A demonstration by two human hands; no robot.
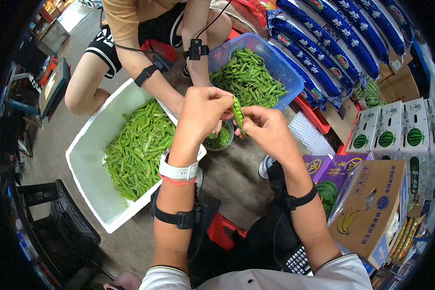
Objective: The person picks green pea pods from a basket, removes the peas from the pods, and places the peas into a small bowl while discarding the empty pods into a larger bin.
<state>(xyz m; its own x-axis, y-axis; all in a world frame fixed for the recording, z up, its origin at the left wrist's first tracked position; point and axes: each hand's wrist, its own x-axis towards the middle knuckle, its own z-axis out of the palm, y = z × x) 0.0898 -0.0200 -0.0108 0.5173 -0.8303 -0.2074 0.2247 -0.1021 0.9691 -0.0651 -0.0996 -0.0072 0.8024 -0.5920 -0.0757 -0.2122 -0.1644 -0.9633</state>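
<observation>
Between my two hands is a split pea pod (238, 112), held upright with a row of green peas showing along it. My left hand (206, 112) pinches its upper end, and my right hand (268, 126) grips the lower end between thumb and fingers. Below my left hand, a clear bowl (231, 140) holds shelled peas (218, 137); my wrist hides part of it. Left of my arm, a white foam box (89, 159) contains a heap of green pods (142, 150). Beyond my hands, a blue plastic basket (295, 86) is filled with pea pods (251, 77).
A co-worker (150, 53) sits opposite, arms reaching toward the bowl, their hands mostly hidden. Blue sacks (324, 43) are stacked far right, near white boxes (386, 128) and a brown carton (369, 208). A black plastic chair (58, 227) stands at left.
</observation>
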